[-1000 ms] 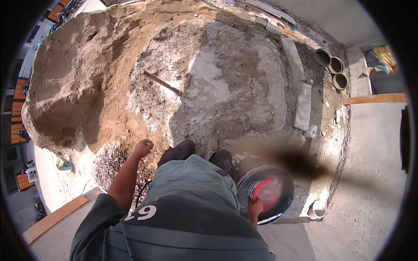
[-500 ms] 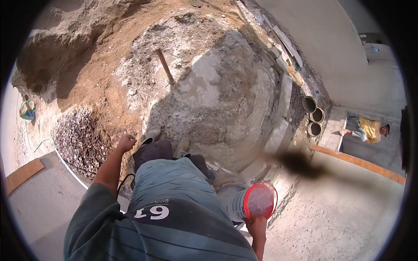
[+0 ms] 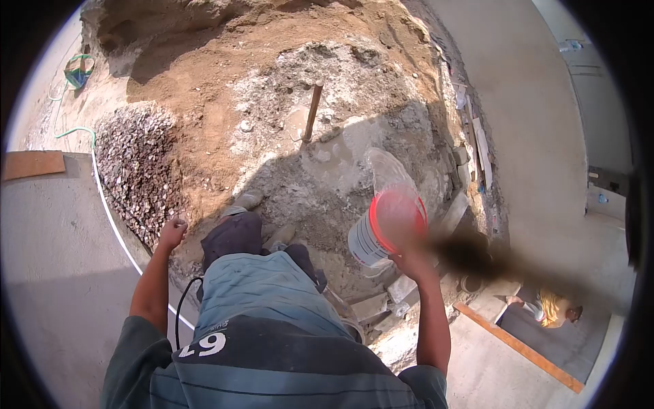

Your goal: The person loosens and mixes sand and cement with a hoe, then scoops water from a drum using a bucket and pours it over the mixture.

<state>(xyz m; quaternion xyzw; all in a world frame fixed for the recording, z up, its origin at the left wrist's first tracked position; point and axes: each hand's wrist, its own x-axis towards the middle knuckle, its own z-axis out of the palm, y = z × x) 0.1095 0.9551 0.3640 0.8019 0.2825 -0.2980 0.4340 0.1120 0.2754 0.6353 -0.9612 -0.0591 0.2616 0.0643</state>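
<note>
My right hand grips a white bucket by its red rim, tilted over the ground ahead of me. A clear sheet of water pours from its mouth toward the wet grey mix. A wooden handle stands upright in that mix; its lower end is buried. Out to the side, near the gravel pile, my left hand hangs with its fingers curled and nothing visible in them.
A pale hose runs past the gravel. Brown sand rises at the back. Boards lie along the right wall. Beyond a wooden plank, another person in a yellow top is at the right. A dark blur covers part of the right side.
My right hand has swung the bucket up and forward from beside my body, and water now leaves it. My left hand has moved slightly outward. The view has shifted.
</note>
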